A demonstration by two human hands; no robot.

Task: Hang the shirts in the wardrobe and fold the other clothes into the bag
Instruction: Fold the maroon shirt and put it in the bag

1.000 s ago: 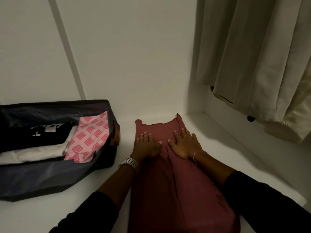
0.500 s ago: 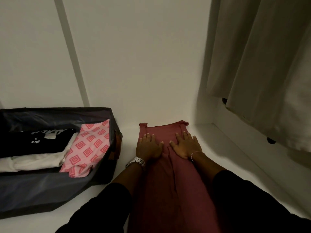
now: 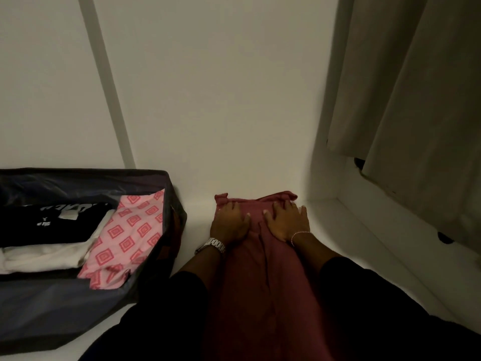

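A dark red garment (image 3: pixel 263 277) lies lengthwise on the white wardrobe floor (image 3: pixel 369 251), its far end near the back wall. My left hand (image 3: pixel 229 224) presses flat on its upper left part. My right hand (image 3: pixel 287 222) presses flat on the upper right part, fingers spread. At the left stands an open dark bag (image 3: pixel 153 272) holding a folded pink patterned cloth (image 3: pixel 127 235), a black printed garment (image 3: pixel 49 222) and a white one (image 3: pixel 44 256).
Beige garments (image 3: pixel 416 100) hang at the upper right, their hems low over the right side of the floor. The white back wall (image 3: pixel 221 100) stands just beyond the red garment. A strip of bare floor separates the bag from the garment.
Both hands have slid farther along the red garment toward the back wall, flattening it. The far end of the garment has bunched slightly. My view has tipped up.
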